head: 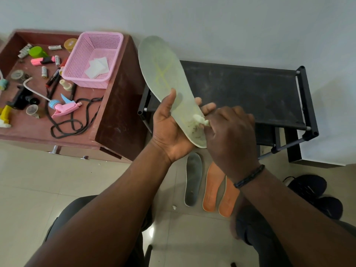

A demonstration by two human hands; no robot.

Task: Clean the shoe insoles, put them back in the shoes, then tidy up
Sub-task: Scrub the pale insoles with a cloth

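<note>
Left hand grips the pale insole tilted up, so the dirty heel faces the wipe; right hand pinches that wipe, scrubbing there.

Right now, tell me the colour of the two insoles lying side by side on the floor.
Orange; the two insoles show best in the head view.

The table carries a pink basket at its far right corner, a sprayer and a black cord near its front edge. On the floor lie a grey insole and two orange insoles (side by side).
</note>
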